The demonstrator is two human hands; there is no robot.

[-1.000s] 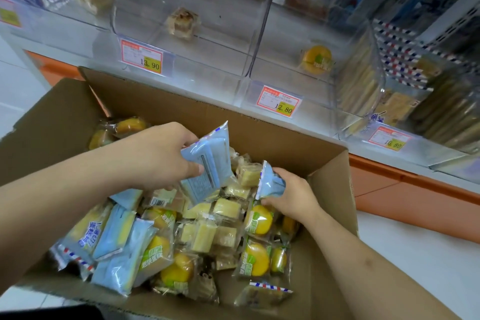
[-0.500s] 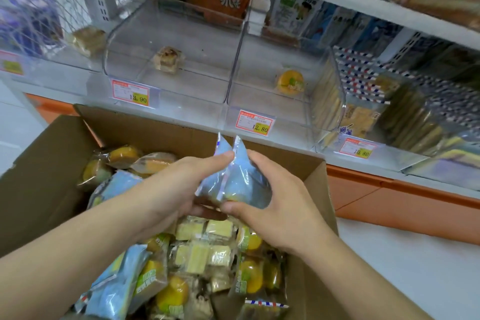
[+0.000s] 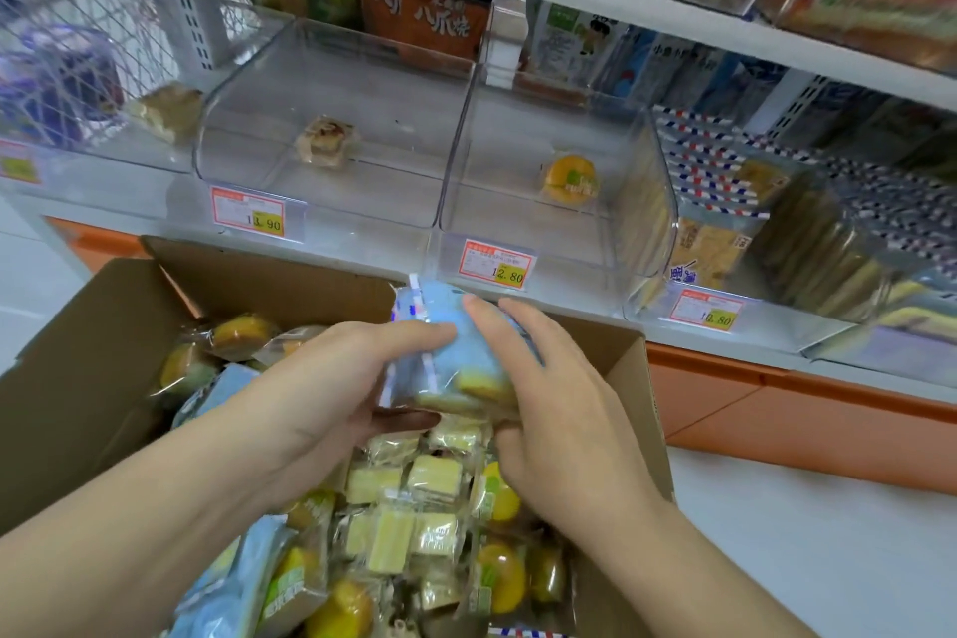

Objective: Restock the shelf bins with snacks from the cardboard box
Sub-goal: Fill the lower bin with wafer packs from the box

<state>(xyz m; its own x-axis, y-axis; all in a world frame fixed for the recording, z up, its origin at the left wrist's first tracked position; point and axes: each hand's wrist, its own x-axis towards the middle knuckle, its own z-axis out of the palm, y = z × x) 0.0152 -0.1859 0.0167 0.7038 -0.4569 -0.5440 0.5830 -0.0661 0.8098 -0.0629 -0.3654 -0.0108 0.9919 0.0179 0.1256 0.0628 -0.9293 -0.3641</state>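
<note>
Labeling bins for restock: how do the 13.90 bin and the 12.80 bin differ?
The 13.90 bin holds one pale, squarish, brown-topped snack; the 12.80 bin holds one round orange-yellow snack. The 13.90 bin sits left of the 12.80 bin. Both are clear plastic, nearly empty, with red-and-yellow price tags.

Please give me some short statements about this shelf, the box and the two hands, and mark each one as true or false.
1. Both hands, left hand and right hand, hold the blue snack packets together. True.
2. The bin with the 12.80 tag is full of round yellow cakes. False: only one round yellow cake lies in it.
3. The cardboard box holds many wrapped snacks. True.
4. The bin with the 13.90 tag has nothing inside. False: one brown square pastry lies there.
5. The blue packets are already inside a bin. False: they are above the box.
</note>
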